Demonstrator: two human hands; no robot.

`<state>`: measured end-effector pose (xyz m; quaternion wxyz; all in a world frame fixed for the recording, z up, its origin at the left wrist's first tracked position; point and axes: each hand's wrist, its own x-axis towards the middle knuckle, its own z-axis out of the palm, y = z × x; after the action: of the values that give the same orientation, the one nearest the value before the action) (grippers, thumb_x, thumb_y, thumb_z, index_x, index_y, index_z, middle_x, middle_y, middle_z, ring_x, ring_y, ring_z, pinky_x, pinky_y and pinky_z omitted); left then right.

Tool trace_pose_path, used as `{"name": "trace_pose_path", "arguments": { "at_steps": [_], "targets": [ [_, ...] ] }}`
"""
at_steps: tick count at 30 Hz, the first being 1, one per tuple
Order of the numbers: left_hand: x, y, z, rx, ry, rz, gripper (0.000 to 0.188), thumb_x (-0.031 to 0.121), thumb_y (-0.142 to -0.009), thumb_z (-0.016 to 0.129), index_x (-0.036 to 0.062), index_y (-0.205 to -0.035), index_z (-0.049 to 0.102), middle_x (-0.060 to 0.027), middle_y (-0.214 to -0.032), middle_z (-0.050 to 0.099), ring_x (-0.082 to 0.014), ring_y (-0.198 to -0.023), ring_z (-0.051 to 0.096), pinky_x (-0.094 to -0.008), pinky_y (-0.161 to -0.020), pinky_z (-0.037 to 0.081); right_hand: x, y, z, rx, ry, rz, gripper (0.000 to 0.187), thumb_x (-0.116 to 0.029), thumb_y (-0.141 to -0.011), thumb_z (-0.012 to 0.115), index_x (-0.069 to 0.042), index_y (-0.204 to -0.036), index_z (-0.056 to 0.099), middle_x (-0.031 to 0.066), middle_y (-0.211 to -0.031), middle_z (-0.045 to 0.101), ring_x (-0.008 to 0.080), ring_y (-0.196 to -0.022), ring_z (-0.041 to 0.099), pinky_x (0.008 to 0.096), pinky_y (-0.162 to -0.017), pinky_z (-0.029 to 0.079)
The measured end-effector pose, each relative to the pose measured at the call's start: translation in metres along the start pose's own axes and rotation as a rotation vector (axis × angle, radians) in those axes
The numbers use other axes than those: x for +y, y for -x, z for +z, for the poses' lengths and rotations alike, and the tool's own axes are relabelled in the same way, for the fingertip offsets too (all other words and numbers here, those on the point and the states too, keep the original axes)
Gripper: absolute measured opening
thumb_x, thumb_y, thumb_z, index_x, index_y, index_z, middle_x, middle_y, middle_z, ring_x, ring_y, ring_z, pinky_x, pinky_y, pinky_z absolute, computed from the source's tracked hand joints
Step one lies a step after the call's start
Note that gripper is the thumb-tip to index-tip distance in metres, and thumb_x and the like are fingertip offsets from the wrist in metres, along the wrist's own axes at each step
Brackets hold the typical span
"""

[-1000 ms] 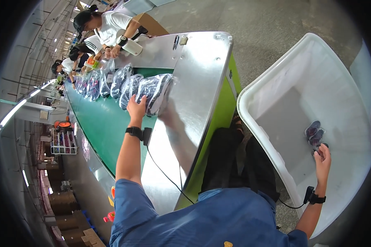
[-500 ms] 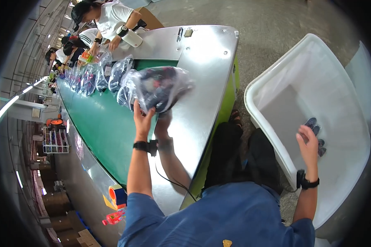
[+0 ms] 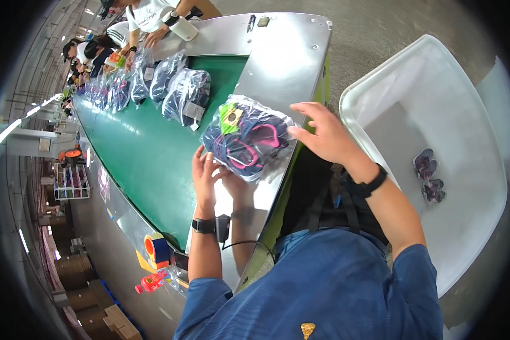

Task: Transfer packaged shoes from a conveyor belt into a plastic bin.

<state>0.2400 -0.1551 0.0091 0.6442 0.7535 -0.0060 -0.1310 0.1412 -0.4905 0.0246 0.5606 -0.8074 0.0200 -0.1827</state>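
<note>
A clear plastic bag of navy and pink sandals (image 3: 248,141), with a green and yellow label inside, is above the metal end of the table. My left hand (image 3: 205,173) holds its near left corner, fingers bent around the plastic. At its right edge is my right hand (image 3: 326,133), open, with fingers stretched toward the bag; whether the fingertips touch it I cannot tell. Another bag of dark shoes (image 3: 187,96) lies just beyond on the green belt (image 3: 136,153).
Several bagged pairs (image 3: 119,90) line the belt toward co-workers (image 3: 153,17). A white bottle (image 3: 181,25) stands on the metal rim. To my right, a large white bin (image 3: 374,136) holds small dark shoes (image 3: 428,175). Tape rolls (image 3: 157,249) and a red bottle (image 3: 151,281) sit near left.
The bag in my left hand has come nearer and turned, showing its label and pink straps. My right hand has moved from over the bin to the bag's right edge.
</note>
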Motion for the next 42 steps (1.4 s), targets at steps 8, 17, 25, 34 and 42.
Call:
{"name": "trace_pose_path", "arguments": {
  "at_steps": [8,17,25,34,42],
  "targets": [
    [-0.010,0.033,0.050,-0.076,0.165,0.115,0.097,0.018,-0.098,0.069,0.0100,-0.167,0.000,-0.0169,-0.159,0.035,-0.0249,-0.134,0.051,-0.0429,-0.110,0.044,-0.001,0.038,0.074,-0.098,0.116,0.137,0.069,-0.044,-0.089,0.074,0.002,-0.136,0.054,0.0252,-0.117,0.060,0.0406,-0.116,0.059,0.0455,-0.103,0.047],
    [-0.009,0.092,0.098,-0.042,-0.468,0.952,0.114,0.006,-0.073,0.088,0.0024,-0.162,0.016,-0.0236,-0.140,0.042,-0.0376,-0.115,0.055,-0.0515,-0.105,0.044,-0.052,0.035,0.002,-0.076,-0.230,0.272,0.092,-0.058,-0.091,0.070,0.016,-0.139,0.046,0.0324,-0.130,0.062,0.0402,-0.124,0.061,0.0420,-0.106,0.046],
    [-0.030,0.092,0.108,-0.140,-0.673,1.131,0.112,0.003,-0.070,0.090,0.0127,-0.161,0.025,-0.0270,-0.139,0.042,-0.0453,-0.110,0.058,-0.0532,-0.093,0.052,-0.029,0.046,-0.012,-0.013,-0.161,0.335,0.075,-0.030,-0.086,0.073,0.018,-0.135,0.043,0.0318,-0.104,0.070,0.0432,-0.102,0.069,0.0443,-0.091,0.053],
    [-0.018,0.109,0.121,-0.206,-0.647,0.826,0.117,0.010,-0.070,0.092,-0.0026,-0.160,0.017,-0.0247,-0.142,0.044,-0.0355,-0.125,0.052,-0.0442,-0.100,0.048,-0.006,0.058,-0.028,-0.033,0.109,0.188,0.060,-0.008,-0.086,0.058,0.013,-0.140,0.042,0.0285,-0.078,0.067,0.0485,-0.077,0.067,0.0526,-0.074,0.053],
    [-0.002,0.125,0.126,-0.278,-0.482,0.670,0.122,0.010,-0.071,0.090,-0.0086,-0.161,0.010,-0.0214,-0.154,0.037,-0.0285,-0.138,0.045,-0.0402,-0.116,0.036,-0.015,0.079,-0.042,0.099,-0.087,0.175,0.056,0.005,-0.089,0.054,0.007,-0.144,0.045,0.0224,-0.093,0.074,0.0370,-0.073,0.072,0.0383,-0.069,0.055]
  ]
}}
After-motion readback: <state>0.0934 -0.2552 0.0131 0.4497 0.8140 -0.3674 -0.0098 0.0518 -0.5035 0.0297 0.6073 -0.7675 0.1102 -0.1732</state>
